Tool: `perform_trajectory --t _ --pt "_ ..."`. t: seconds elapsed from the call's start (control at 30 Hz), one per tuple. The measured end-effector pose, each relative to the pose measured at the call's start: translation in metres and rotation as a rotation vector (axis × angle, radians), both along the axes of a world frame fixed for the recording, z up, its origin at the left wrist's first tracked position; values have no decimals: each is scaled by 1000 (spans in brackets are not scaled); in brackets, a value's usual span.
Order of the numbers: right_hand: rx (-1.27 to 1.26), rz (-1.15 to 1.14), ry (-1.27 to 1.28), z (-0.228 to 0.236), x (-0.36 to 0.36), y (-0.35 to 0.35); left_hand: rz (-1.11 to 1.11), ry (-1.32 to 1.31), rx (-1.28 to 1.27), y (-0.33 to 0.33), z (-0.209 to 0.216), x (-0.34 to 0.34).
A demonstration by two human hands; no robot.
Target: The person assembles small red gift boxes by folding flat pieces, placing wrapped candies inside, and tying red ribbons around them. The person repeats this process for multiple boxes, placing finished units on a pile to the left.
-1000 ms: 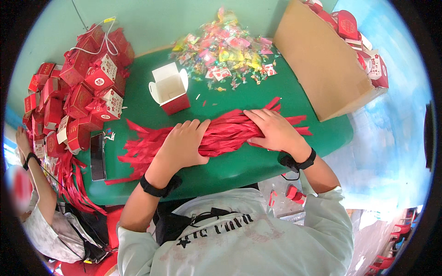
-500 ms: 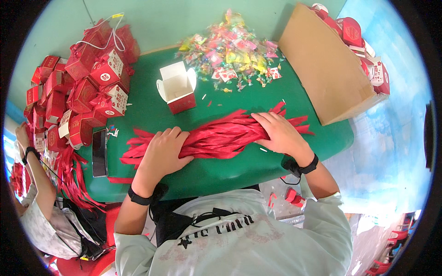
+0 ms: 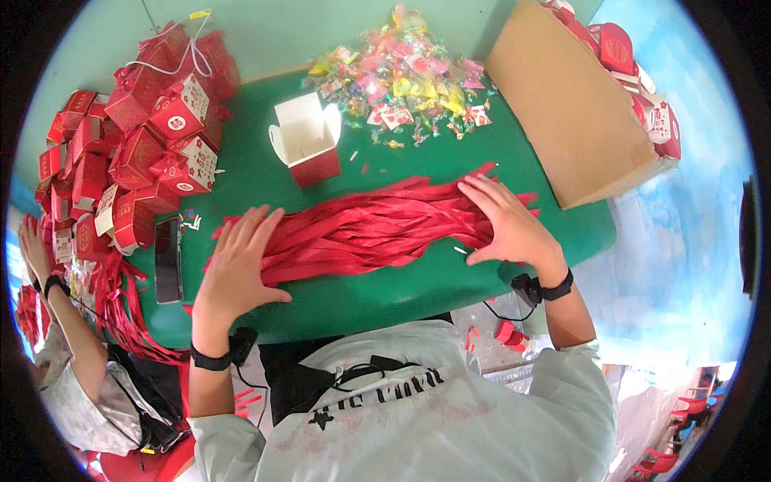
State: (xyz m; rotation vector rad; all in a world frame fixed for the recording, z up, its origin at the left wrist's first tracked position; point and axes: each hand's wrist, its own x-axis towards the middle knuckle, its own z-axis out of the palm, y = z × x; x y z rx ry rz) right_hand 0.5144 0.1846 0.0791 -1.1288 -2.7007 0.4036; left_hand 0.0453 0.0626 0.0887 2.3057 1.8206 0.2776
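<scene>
A long bundle of red ribbons (image 3: 369,229) lies across the green table before me. At its left end rests my left hand (image 3: 234,269), fingers stretched and thumb spread away from them. My right hand (image 3: 510,223) is spread over the right end, its fingertips touching the ribbons. Neither hand is wrapped round the bundle. Just beyond the ribbons stands a small red gift box (image 3: 313,170) with its white lid and side flaps raised; its inside is white. The far ends of the ribbons are partly hidden under my hands.
Wrapped candies (image 3: 401,76) are heaped at the back of the green table (image 3: 385,309). Red boxes (image 3: 132,153) are piled left, beside a phone (image 3: 169,261). A cardboard carton (image 3: 566,112) with red boxes stands right. A co-worker's hand (image 3: 34,245) is at far left.
My hands have moved apart, the left one outward and toward me, the right one outward. Their fingers have opened from round the bundle, which now lies wider and flatter.
</scene>
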Motion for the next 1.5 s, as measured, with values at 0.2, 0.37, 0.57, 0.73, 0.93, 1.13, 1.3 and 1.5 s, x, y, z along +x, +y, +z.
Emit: perform_trajectory --t 0.2,0.37,0.57,0.73,0.93,1.13,1.3,1.5 --pt "129 -128 44 -13 17 15 21 -10 74 10 -19 -31" --pt "121 -94 133 7 10 -17 57 -63 53 -21 6 -8" --pt "85 -269 207 -13 33 -53 265 -138 182 -54 -30 -25" --pt "48 -320 174 -43 44 -56 217 -83 286 -49 -58 -25" --pt "324 -333 188 -51 33 -61 202 -111 382 -40 -70 -11" --pt "339 -323 234 -46 28 -70 256 -148 413 -46 -76 -13" --pt "347 -379 157 -58 17 -75 246 -144 442 -45 -76 -12" --pt "363 -410 128 -65 9 -65 250 -162 443 -45 -76 -13"
